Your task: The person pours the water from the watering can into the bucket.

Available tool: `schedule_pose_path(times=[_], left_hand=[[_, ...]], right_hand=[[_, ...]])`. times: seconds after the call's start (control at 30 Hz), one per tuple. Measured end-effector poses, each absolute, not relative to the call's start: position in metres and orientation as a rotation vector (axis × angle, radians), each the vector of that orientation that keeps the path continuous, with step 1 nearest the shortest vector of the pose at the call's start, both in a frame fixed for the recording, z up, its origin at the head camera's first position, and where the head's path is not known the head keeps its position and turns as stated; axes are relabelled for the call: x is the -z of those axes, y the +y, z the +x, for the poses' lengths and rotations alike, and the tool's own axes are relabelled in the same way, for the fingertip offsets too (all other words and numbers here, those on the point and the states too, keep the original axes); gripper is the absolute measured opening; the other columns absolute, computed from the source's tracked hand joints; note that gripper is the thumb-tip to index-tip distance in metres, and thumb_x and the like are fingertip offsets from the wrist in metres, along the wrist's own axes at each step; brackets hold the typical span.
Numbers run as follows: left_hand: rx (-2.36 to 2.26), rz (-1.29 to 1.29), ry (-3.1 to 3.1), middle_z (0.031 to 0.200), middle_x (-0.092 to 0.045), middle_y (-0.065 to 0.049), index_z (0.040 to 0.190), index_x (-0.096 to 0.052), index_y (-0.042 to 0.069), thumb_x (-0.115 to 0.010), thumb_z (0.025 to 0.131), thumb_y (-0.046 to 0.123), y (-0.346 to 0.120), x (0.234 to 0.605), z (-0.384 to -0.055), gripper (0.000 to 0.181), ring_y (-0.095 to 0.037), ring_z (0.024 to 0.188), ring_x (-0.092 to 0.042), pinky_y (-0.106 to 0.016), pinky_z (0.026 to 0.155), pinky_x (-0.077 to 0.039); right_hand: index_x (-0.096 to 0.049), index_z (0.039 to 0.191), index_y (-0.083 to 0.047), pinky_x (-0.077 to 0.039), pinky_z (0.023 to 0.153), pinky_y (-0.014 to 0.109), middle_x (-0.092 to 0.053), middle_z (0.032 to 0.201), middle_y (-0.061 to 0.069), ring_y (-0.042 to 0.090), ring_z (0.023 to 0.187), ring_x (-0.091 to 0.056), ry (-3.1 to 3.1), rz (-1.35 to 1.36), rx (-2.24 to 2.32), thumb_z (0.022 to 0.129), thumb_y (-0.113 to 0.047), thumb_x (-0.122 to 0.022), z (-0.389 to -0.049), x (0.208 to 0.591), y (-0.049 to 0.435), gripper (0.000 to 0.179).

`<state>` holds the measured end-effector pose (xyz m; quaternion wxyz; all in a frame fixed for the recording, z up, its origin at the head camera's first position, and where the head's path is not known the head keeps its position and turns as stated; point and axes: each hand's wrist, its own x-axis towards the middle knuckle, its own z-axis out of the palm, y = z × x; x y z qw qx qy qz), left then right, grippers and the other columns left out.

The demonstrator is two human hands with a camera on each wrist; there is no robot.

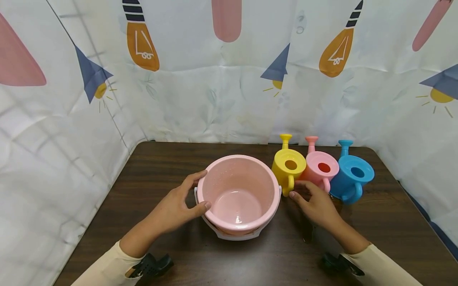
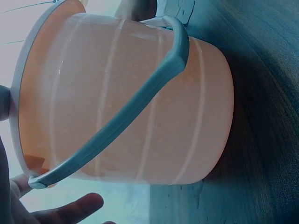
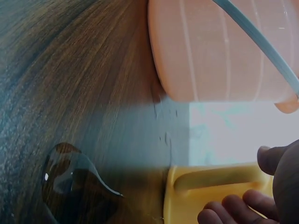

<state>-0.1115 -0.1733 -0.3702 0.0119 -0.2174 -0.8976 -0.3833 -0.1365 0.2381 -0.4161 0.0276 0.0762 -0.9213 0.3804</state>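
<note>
A pink bucket (image 1: 239, 210) stands upright on the table, its pale handle (image 2: 126, 116) hanging down the near side. At the bucket's left rim is my left hand (image 1: 175, 206), thumb and fingers spread wide, with the thumb tip over the rim. A yellow watering can (image 1: 286, 169) stands just right of the bucket. By its handle (image 3: 219, 178) is my right hand (image 1: 318, 206), thumb apart from the loosely bent fingers (image 3: 233, 207), not closed round it. Beside the yellow can stand a pink watering can (image 1: 322, 161) and a blue one (image 1: 356, 169).
A small puddle of clear liquid (image 3: 74, 182) lies on the dark wooden table (image 1: 161, 159), near my right hand. A printed white cloth (image 1: 222, 99) hangs behind the table and along its sides. The watering cans' spouts point toward the back edge.
</note>
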Motion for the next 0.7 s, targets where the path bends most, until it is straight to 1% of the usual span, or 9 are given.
schedule_pose_path(times=[0.23,0.53,0.63,0.7], left_hand=[[1.169,-0.650,-2.829,0.138,-0.060,-0.010,0.157,-0.032,0.034,-0.073,0.091,0.047,-0.174,0.370,-0.111,0.079,-0.031,0.127,-0.057,-0.059,0.099,-0.044],[1.155,-0.642,-2.836,0.137,-0.061,-0.008,0.157,-0.032,0.034,-0.073,0.091,0.048,-0.173,0.370,-0.112,0.079,-0.030,0.128,-0.057,-0.058,0.099,-0.044],[1.158,-0.636,-2.841,0.138,-0.060,-0.008,0.157,-0.032,0.034,-0.073,0.091,0.049,-0.173,0.370,-0.111,0.079,-0.030,0.129,-0.056,-0.059,0.099,-0.044],[1.162,-0.631,-2.844,0.138,-0.060,-0.008,0.157,-0.033,0.034,-0.073,0.091,0.049,-0.173,0.370,-0.111,0.079,-0.030,0.129,-0.056,-0.059,0.099,-0.043]], right_hand=[[-0.060,0.132,-0.001,-0.055,0.087,0.052,-0.068,0.125,0.019,0.040,0.113,-0.066,-2.832,0.217,-1.158,0.095,-0.025,-0.075,-0.141,0.421,0.232,0.046],[-0.062,0.129,0.002,-0.055,0.086,0.055,-0.068,0.124,0.021,0.042,0.111,-0.065,-2.842,0.194,-1.116,0.094,-0.032,-0.076,-0.143,0.421,0.226,0.050],[-0.063,0.127,0.002,-0.054,0.086,0.055,-0.068,0.123,0.021,0.040,0.109,-0.064,-2.858,0.153,-1.096,0.093,-0.033,-0.076,-0.144,0.421,0.224,0.051],[-0.063,0.126,0.001,-0.055,0.085,0.054,-0.069,0.121,0.020,0.037,0.104,-0.064,-2.868,0.129,-1.096,0.093,-0.034,-0.076,-0.144,0.420,0.223,0.050]])
